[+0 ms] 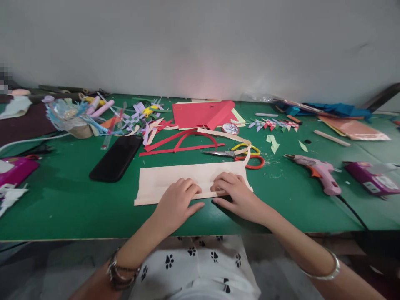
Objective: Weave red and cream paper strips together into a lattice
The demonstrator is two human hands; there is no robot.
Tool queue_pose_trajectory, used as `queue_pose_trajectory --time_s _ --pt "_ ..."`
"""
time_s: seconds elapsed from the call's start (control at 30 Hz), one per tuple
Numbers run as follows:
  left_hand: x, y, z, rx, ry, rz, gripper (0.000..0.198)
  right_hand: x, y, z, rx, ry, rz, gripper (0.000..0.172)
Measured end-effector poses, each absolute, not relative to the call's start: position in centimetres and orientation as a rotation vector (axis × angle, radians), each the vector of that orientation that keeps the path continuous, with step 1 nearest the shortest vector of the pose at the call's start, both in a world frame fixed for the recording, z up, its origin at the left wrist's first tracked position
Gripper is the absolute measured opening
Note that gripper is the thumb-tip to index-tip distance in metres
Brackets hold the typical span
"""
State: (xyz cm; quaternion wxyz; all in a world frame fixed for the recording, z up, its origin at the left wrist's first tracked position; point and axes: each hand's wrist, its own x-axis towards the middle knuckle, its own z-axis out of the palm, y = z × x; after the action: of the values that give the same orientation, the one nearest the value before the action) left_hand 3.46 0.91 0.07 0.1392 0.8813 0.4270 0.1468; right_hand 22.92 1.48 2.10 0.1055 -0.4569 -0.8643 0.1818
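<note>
A long cream paper sheet (162, 181), folded lengthwise, lies flat on the green table (68, 204) near the front edge. My left hand (178, 202) rests on its lower edge with the fingers curled down on the paper. My right hand (234, 193) sits just to the right, fingertips bent and pressed on the paper's near edge. Both hands press the sheet rather than lift it. Behind the sheet lie scissors (237, 155) with red and yellow handles.
A black phone (117, 158) lies left of the sheet. Red paper cut-outs (181, 143) and a red card (203, 113) sit behind. A pink glue gun (317, 171) with its cord lies right. Coloured strips and scraps crowd the back left; a purple packet (370, 178) sits far right.
</note>
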Motion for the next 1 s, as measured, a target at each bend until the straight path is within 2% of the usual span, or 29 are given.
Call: queue_pose_trajectory --time_s 0.07,0.23,0.37,0.5,1.0 --pt "3.1 0.7 -0.1 2.546 1.217 0.497 0.004 22.9 1.3 1.7 -1.323 -2.545 0.466 0.005" --pt "2.8 0.0 -0.3 2.669 1.207 0.572 0.013 23.0 1.2 0.8 -1.152 -2.593 0.218 0.017" --pt "2.9 -0.4 -0.3 2.655 1.338 0.652 0.020 23.1 1.5 0.7 -1.152 -2.546 0.378 0.011" --pt "2.9 -0.5 -0.3 2.607 1.582 0.665 0.029 22.8 2.1 0.8 -1.185 -2.515 0.438 0.016" --pt "2.8 -0.1 -0.4 2.552 1.708 0.523 0.024 21.5 2.5 0.2 -1.352 -2.567 0.080 0.017"
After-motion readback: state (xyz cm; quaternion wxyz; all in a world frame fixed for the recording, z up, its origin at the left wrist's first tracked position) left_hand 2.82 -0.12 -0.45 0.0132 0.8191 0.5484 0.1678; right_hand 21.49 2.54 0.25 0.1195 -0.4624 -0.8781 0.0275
